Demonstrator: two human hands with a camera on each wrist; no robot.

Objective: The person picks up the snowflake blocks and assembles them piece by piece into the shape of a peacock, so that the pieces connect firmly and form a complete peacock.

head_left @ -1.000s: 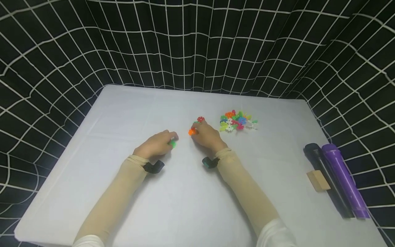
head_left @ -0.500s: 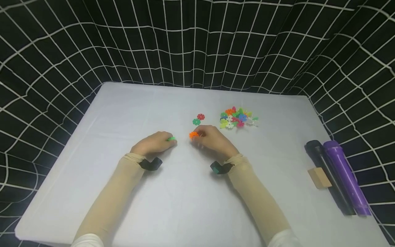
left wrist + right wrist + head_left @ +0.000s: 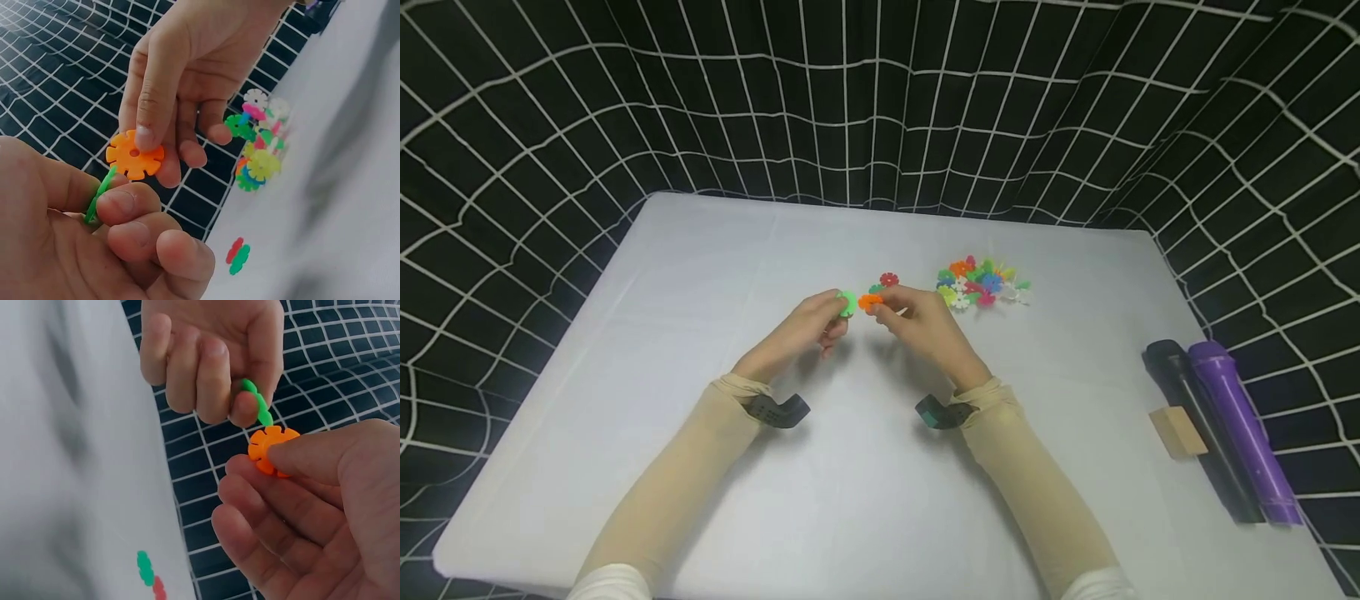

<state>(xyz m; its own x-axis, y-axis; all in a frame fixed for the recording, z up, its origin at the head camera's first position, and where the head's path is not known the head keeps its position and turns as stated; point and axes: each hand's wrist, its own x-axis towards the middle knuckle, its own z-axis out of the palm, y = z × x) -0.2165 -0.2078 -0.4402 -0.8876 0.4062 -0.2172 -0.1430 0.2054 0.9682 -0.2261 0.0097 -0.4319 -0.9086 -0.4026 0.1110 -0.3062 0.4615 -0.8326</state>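
Observation:
My left hand pinches a light green flower-shaped plastic piece between thumb and forefinger, its other fingers curled. In my right hand an orange notched flower piece is pinched by thumb and forefinger, the other fingers loosely bent. Both hands are raised over the middle of the table. The green piece is edge-on in the left wrist view, its tip right at the rim of the orange one. Beyond the hands a red flower piece and a darker green flower piece lie side by side on the table.
A pile of mixed-colour flower pieces lies to the right of the hands. At the right edge of the white table are a black tube, a purple tube and a wooden block. Black netting-patterned cloth surrounds the table.
My right hand has picked up the orange piece, leaving the red and darker green ones lying. My left hand has risen inward with its green piece, so the two held pieces now meet.

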